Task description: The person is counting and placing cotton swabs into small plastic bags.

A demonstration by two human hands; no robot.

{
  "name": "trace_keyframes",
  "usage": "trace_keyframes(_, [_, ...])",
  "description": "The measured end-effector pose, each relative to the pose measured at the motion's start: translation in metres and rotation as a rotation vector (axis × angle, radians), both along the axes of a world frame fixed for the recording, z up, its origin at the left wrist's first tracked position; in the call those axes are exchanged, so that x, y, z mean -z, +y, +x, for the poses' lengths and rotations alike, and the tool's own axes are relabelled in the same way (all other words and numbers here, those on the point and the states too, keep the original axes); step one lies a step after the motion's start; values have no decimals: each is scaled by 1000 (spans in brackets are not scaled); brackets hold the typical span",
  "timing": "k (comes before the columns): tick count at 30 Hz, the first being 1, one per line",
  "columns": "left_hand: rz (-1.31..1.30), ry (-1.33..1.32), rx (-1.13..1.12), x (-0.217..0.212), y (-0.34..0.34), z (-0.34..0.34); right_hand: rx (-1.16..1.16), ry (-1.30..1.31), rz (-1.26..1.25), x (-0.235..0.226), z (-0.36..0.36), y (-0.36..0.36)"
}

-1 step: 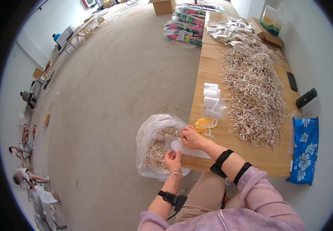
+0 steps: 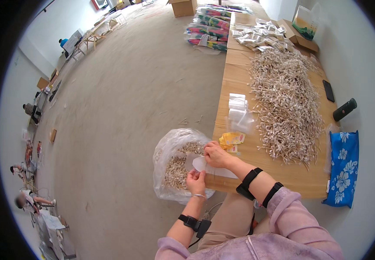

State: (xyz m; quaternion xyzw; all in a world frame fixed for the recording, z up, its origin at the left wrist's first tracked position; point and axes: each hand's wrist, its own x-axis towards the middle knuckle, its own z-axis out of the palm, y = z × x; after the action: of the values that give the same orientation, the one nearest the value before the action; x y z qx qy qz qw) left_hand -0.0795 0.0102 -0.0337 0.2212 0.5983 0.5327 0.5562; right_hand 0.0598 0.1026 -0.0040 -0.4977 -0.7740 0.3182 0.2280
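Sheet [image 2: 199, 163] between left hand [image 2: 195, 182] and right hand [image 2: 216, 155]: whitish; rounded edge.

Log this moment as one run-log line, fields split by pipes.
left hand: at white piece | right hand: at same piece | swab pile: on table | translucent bag: beside table, swabs inside

wearer's 2 hands [image 2: 195, 182], 1 swab-filled bag [image 2: 160, 182], 1 phone [image 2: 328, 91], perhaps 2 plastic rolls [image 2: 238, 103].
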Motion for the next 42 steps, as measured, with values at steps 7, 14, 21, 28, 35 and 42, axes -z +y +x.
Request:
trace_keyframes(7, [-13,230,142,-1,13,5,17,-80,149,11,8,6])
trace_keyframes(14, [-15,369,237,-17,8,1,188,-64,371,6,5,-22])
trace_keyframes(21, [630,1231,346,-38,-5,45,1063,-443,474,-39,135,-82])
trace_keyframes(28, [863,1058,1028,-45,-14,147,1313,-257,208,-9,237,-126])
trace_keyframes(35, [928,1107,1159,-45,2,199,849,-203,506,-2,238,-137])
trace_keyframes(42, [898,1096,1156,-31,7,192,1480,-357,232,2,334,-146])
